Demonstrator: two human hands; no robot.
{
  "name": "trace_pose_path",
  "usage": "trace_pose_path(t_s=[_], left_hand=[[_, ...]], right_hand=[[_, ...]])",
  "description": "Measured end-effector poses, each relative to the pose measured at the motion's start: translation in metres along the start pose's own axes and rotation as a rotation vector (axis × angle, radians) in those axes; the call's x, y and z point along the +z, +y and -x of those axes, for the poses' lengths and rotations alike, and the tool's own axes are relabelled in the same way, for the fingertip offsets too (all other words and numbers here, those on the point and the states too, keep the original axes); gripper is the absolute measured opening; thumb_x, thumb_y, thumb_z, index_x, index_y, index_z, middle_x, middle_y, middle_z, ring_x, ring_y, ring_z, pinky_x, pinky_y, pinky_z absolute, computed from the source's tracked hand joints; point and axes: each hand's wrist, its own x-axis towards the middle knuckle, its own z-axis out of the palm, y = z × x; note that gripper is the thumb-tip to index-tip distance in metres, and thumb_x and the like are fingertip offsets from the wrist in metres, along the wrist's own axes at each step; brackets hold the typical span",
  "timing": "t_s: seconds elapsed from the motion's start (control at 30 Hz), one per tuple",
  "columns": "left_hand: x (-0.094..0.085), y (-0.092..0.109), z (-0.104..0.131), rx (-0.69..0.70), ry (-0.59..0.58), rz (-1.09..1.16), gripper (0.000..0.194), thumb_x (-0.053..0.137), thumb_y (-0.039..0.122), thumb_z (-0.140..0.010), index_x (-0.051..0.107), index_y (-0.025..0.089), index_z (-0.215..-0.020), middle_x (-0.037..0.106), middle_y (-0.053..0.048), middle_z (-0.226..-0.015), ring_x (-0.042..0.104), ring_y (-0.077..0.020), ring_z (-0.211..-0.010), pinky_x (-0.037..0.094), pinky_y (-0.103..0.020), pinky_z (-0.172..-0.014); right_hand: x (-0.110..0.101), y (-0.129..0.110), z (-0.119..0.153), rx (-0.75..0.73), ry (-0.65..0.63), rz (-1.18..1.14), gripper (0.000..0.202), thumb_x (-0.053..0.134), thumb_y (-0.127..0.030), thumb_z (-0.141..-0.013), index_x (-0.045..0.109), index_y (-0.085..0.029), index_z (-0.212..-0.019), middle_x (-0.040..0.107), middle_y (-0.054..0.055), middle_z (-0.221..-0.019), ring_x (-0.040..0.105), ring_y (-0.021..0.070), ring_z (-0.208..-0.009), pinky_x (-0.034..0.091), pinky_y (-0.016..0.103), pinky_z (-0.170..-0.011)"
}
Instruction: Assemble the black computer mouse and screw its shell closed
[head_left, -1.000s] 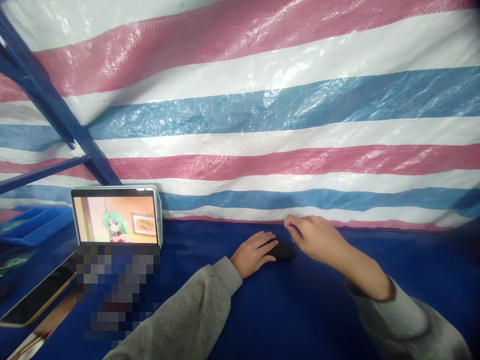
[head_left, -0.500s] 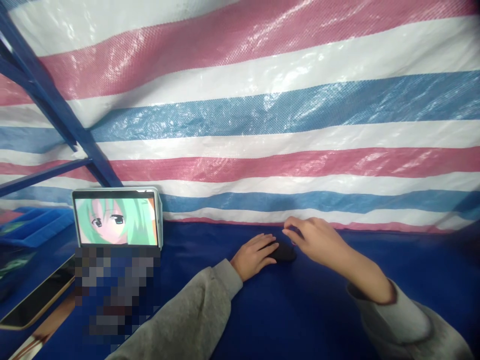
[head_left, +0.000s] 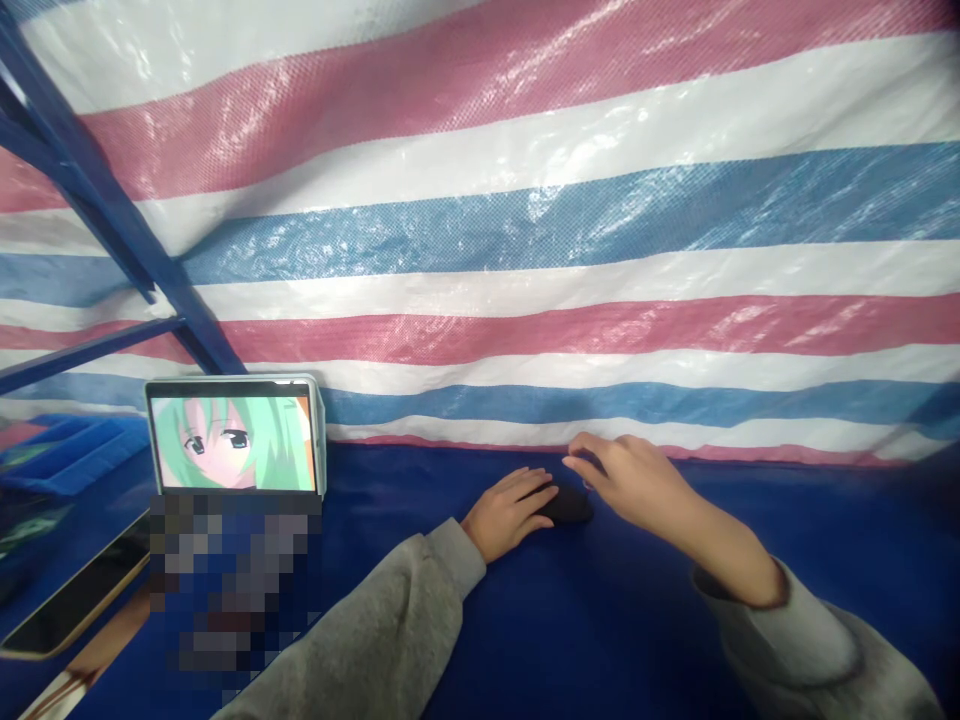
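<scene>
A small black rounded object (head_left: 568, 504) lies on the blue tabletop (head_left: 570, 630); its exact kind does not show. My left hand (head_left: 511, 512) rests over its left end, fingers stretched along the top and thumb at the near side, holding it. Just above and to the right of it is my right hand (head_left: 626, 478), thumb and index finger bent toward each other in a pinch. Anything between those fingertips is too small to make out.
At the left stands a tablet (head_left: 234, 440) playing a cartoon. A phone (head_left: 79, 590) lies nearer, beside a blurred-out patch. Behind it are a blue tray (head_left: 90, 455) and a blue metal frame (head_left: 161, 265). A striped plastic sheet (head_left: 525, 230) hangs behind the table.
</scene>
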Motion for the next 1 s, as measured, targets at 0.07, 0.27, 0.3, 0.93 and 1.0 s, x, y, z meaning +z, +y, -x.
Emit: trace_pose_path(t_s=[0.07,0.27,0.3,0.93,1.0], left_hand=[[0.0004,-0.0002,0.0001,0.0,-0.004,-0.003,0.045,0.039,0.046,-0.098,0.052,0.016,-0.129,0.055,-0.01,-0.133,0.047,-0.0196,-0.13,0.038,-0.04,-0.112],[0.0001,-0.0004,0.0004,0.006,0.0,-0.003,0.045,0.041,0.045,-0.098,0.052,0.015,-0.129,0.055,-0.011,-0.134,0.047,-0.0204,-0.13,0.038,-0.04,-0.113],[0.0,-0.0004,0.0005,0.004,0.003,-0.003,0.045,0.041,0.045,-0.098,0.052,0.015,-0.129,0.055,-0.011,-0.133,0.047,-0.0203,-0.129,0.038,-0.04,-0.113],[-0.0004,0.0,0.0008,-0.003,0.013,-0.007,0.044,0.04,0.045,-0.098,0.052,0.016,-0.129,0.056,-0.01,-0.133,0.049,-0.0204,-0.128,0.04,-0.041,-0.111],[0.0004,-0.0006,0.001,0.001,0.008,-0.01,0.044,0.04,0.045,-0.098,0.053,0.016,-0.128,0.056,-0.01,-0.133,0.048,-0.0204,-0.128,0.039,-0.041,-0.112]], right_hand=[[-0.0009,0.0005,0.0006,0.018,-0.006,0.023,0.032,0.037,-0.04,-0.095,0.062,-0.021,-0.099,0.069,0.005,-0.07,0.065,0.0213,-0.066,0.034,0.028,-0.058],[-0.0067,0.0009,0.0042,0.069,-0.035,0.081,0.028,0.035,-0.035,-0.094,0.057,-0.019,-0.101,0.07,0.007,-0.075,0.066,0.0224,-0.069,0.031,0.028,-0.056],[-0.0074,0.0007,0.0045,0.057,-0.031,0.063,0.024,0.036,-0.03,-0.093,0.057,-0.019,-0.1,0.071,0.007,-0.079,0.066,0.0215,-0.071,0.031,0.028,-0.057],[-0.0035,0.0029,0.0029,-0.068,0.04,0.029,0.027,0.034,-0.02,-0.092,0.061,-0.019,-0.097,0.069,0.005,-0.085,0.063,0.0174,-0.07,0.032,0.027,-0.059],[-0.002,0.0051,0.002,-0.053,0.037,0.046,0.028,0.034,-0.024,-0.094,0.061,-0.02,-0.096,0.069,0.004,-0.078,0.063,0.0184,-0.068,0.031,0.028,-0.058]])
